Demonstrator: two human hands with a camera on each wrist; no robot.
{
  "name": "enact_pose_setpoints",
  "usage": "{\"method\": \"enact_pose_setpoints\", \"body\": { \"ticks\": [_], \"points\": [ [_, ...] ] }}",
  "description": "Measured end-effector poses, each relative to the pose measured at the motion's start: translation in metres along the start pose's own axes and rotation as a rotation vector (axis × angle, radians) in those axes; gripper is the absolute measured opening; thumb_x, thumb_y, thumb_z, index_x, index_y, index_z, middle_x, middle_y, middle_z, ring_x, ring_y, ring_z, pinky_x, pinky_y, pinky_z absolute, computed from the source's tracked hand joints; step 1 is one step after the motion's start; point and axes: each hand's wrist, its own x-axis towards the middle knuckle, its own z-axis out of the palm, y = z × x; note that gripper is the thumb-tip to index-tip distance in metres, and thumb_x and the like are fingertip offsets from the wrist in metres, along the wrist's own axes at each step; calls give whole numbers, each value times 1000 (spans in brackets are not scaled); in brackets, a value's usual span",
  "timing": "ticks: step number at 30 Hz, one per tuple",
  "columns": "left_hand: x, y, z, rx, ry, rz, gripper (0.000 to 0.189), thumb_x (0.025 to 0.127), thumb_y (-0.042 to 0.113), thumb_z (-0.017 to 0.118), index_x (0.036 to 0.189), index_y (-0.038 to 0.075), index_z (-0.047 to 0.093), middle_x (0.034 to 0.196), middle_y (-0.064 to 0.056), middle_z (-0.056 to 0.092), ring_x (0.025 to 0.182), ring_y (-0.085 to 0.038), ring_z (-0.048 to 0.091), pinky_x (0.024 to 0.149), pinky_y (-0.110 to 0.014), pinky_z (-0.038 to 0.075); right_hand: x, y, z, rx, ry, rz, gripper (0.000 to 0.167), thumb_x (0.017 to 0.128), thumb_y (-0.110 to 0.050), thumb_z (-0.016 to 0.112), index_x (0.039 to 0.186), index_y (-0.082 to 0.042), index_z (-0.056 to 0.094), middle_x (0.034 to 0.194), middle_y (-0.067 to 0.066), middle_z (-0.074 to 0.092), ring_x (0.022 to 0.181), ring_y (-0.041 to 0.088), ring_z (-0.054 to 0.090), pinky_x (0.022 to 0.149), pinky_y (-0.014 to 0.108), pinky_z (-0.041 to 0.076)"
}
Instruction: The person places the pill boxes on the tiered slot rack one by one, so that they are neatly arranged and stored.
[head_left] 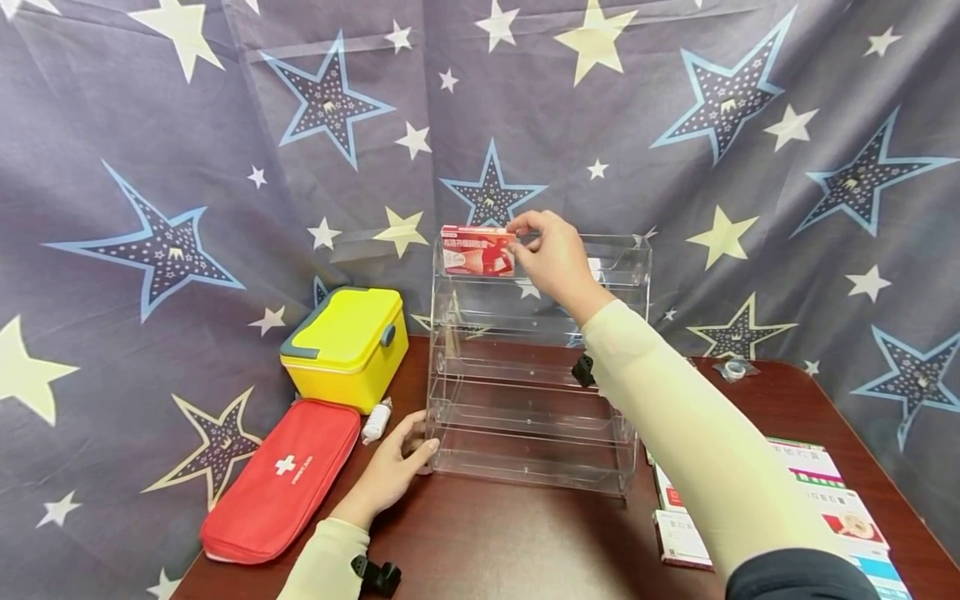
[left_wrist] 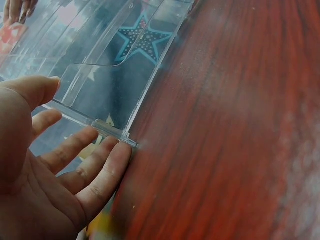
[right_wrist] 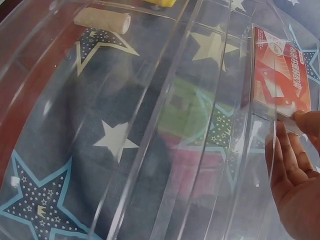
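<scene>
In the head view my right hand (head_left: pixel 553 257) pinches the right end of a red and white medicine box (head_left: pixel 477 252). This box stands upright at the left of the top tier of a clear acrylic display rack (head_left: pixel 525 475). The right wrist view shows the thumb and fingertips at the end of the box (right_wrist: pixel 280 70), behind the clear tiers. Low on the rack's left side, my left hand (head_left: pixel 393 467) touches the side panel. Its fingers (left_wrist: pixel 107 172) lie fairly straight along the outer side in the left wrist view, with the thumb above the panel's edge.
Left of the rack are a yellow lidded box (head_left: pixel 348 346), a red first-aid pouch (head_left: pixel 281 483) and a small white wrapped roll (head_left: pixel 377 421). Several medicine boxes (head_left: pixel 840 512) lie at the right, partly behind my right sleeve. A wrapped tape roll (head_left: pixel 735 369) sits at the back right.
</scene>
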Motion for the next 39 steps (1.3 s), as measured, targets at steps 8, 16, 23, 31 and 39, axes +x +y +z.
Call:
{"method": "enact_pose_setpoints", "body": {
  "ticks": [8,16,23,31,39],
  "points": [
    [1,0,2,-1,-9,4,48,105,14,67,150,13,51,132,-26,60,102,-32,65,75,-41,63,-2,2,-2,10,-6,0,23,96,-13,77,118,-18,73,110,3,66,88,17,67,80,35,56],
    [2,0,4,-4,-13,3,48,105,15,66,151,13,50,133,-26,59,102,-34,65,75,-39,63,-12,9,-24,78,34,-33,33,94,-12,78,125,-11,68,117,6,69,95,20,72,83,36,59],
    [2,0,3,5,-17,14,47,105,17,66,150,13,51,133,-25,60,103,-34,65,75,-39,63,-54,30,-85,195,196,-125,21,92,-8,81,111,-3,74,107,6,69,90,12,71,81,25,56],
    [2,1,0,8,-7,16,48,105,16,66,151,14,50,131,-26,60,106,-35,65,75,-39,63,-110,137,-138,193,262,83,24,93,-7,79,112,5,72,87,-13,71,75,0,63,68,14,49],
    [1,-5,0,1,-19,6,48,106,19,66,151,14,50,133,-25,60,108,-37,64,77,-39,63,-189,262,-149,-28,-245,331,42,99,-28,77,130,-1,67,124,21,68,101,19,66,79,28,55]
  ]
}}
